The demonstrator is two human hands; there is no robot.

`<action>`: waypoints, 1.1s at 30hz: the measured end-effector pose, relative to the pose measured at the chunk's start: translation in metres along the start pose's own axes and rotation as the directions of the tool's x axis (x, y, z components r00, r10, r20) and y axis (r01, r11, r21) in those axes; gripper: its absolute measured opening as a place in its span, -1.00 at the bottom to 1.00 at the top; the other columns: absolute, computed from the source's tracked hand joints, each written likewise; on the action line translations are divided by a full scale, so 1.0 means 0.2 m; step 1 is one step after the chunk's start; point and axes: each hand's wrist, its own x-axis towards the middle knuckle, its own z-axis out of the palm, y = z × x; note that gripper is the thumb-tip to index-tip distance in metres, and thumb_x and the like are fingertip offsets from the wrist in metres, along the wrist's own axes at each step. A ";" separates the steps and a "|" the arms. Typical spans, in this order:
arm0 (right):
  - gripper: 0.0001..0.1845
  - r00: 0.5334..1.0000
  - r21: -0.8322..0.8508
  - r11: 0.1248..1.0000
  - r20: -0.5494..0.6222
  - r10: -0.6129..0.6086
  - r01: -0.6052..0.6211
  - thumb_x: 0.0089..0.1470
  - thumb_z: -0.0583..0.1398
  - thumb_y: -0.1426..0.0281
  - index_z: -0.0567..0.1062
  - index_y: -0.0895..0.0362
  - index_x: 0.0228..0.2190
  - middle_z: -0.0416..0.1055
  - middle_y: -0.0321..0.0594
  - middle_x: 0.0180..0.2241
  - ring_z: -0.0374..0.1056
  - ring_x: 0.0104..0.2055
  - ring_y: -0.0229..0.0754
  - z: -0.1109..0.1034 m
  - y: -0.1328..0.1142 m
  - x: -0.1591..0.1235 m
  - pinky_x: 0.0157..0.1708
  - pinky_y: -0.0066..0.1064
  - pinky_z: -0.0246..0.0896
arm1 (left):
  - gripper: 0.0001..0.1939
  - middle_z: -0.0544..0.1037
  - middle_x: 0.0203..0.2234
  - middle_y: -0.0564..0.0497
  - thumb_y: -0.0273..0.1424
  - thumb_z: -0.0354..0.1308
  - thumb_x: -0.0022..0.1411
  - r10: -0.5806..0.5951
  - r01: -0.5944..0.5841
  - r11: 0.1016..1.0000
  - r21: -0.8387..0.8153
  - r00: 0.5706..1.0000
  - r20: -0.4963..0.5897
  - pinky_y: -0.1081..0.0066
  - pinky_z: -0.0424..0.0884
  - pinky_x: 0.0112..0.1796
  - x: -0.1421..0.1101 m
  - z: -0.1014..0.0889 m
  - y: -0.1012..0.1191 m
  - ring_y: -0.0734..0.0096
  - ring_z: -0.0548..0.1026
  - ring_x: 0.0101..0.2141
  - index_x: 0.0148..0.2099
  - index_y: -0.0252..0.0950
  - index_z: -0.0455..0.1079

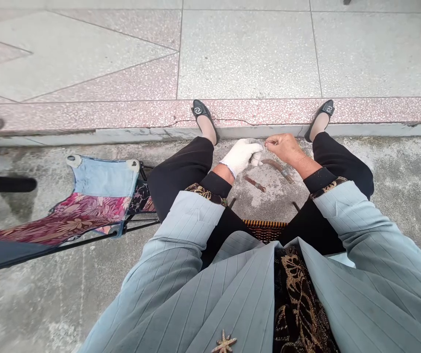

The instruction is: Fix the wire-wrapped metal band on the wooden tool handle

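Note:
My left hand [242,156] wears a white knitted glove, and its fingers are curled in. Close beside it my right hand [285,148] is bare, with thumb and forefinger pinched together near the gloved fingertips. Anything between the fingers of either hand is too small or hidden to make out. On the concrete below the hands lies a curved, rusty-brown tool-like piece [274,166]. A shorter brown, handle-like piece [255,184] rests to its left. Both hands are above the ground, between my knees.
A woven seat edge [265,224] shows between my legs. To the left stands a folding recliner [92,206] with denim and floral cloth. My shoes [203,117] rest on a raised tiled step [249,54]. A dark bar [4,184] juts in at the left edge.

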 end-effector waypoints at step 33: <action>-0.78 0.953 -0.417 0.905 0.298 0.055 0.078 0.06 0.15 0.58 0.57 0.18 -0.50 0.37 -0.29 -0.52 0.07 -0.48 -0.30 -0.09 -0.01 0.00 -0.40 -0.36 -0.08 | -0.63 0.68 -0.07 -0.20 -0.33 -0.02 0.43 0.287 -0.107 0.109 0.988 0.955 0.071 0.24 0.43 -0.13 0.04 -0.01 -0.02 0.03 0.64 -0.07 0.05 -0.28 0.58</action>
